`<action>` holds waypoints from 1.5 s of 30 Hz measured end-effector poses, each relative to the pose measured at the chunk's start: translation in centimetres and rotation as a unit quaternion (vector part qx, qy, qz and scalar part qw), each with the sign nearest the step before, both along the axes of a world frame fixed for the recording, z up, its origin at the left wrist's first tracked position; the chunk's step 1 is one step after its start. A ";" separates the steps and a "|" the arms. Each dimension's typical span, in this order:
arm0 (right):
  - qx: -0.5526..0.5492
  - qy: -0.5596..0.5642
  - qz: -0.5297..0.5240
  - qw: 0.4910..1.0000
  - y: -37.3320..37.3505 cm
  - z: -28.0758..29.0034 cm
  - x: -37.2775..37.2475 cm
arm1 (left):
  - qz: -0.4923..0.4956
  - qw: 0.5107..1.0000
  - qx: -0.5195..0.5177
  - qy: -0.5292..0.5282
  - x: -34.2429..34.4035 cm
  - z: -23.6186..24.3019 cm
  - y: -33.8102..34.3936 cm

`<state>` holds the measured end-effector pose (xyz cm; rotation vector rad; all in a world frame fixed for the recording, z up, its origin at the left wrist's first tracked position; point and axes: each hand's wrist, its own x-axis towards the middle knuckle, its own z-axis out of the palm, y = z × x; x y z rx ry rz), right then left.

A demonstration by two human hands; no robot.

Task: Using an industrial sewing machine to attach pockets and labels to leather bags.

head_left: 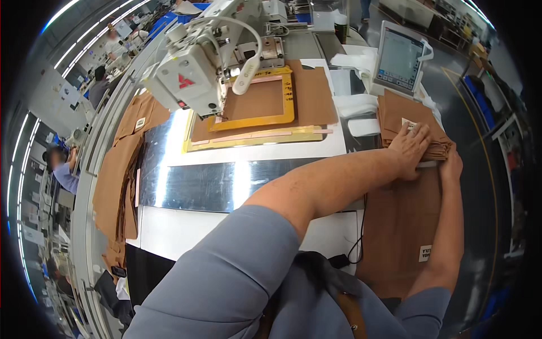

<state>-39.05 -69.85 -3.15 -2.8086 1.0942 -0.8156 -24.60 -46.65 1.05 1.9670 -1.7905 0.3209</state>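
On the right, a stack of folded brown fabric pieces (395, 107) lies beside the sewing machine's screen. My left hand (411, 150) reaches across and rests on top of the stack, its fingers stretched out over a small white label. At the stack's near right corner, my right hand (451, 165) closes around the edge of the fabric layers; some of its fingers are hidden. Below both hands hangs or lies a larger brown fabric piece (398, 231) with a white label. Under the machine head (189, 76), a yellow frame (288, 107) surrounds brown fabric on a template.
A tilted control screen (398, 59) stands behind the stack, with white padding (355, 104) beside it. More brown fabric pieces (116, 178) drape along the table's left side. A shiny metal plate (217, 183) spans the front. People sit at machines far left.
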 end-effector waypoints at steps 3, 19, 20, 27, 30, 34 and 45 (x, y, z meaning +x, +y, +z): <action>0.025 0.012 0.011 1.000 2.0 2.8 0.1 | -0.073 0.997 -0.006 0.019 0.5 1.8 5.7; -0.017 -0.205 0.128 0.970 15.4 10.9 5.8 | 0.323 0.939 -0.067 0.098 15.2 0.7 48.4; -0.109 -0.158 0.162 0.968 16.0 10.4 7.0 | 0.343 0.934 -0.071 0.071 16.3 0.1 49.8; -0.036 -0.004 0.279 0.960 25.7 6.6 14.2 | 0.348 0.936 -0.026 0.046 21.3 0.9 52.3; 0.008 0.024 0.283 0.959 26.4 6.8 14.7 | 0.220 0.975 0.018 -0.018 23.0 0.3 51.6; -0.022 0.030 0.329 0.943 25.1 6.0 14.7 | 0.218 0.975 0.035 0.005 23.3 0.9 52.7; -0.066 -0.235 0.429 0.870 32.0 18.9 18.9 | 0.239 0.966 0.074 -0.068 22.5 2.1 50.8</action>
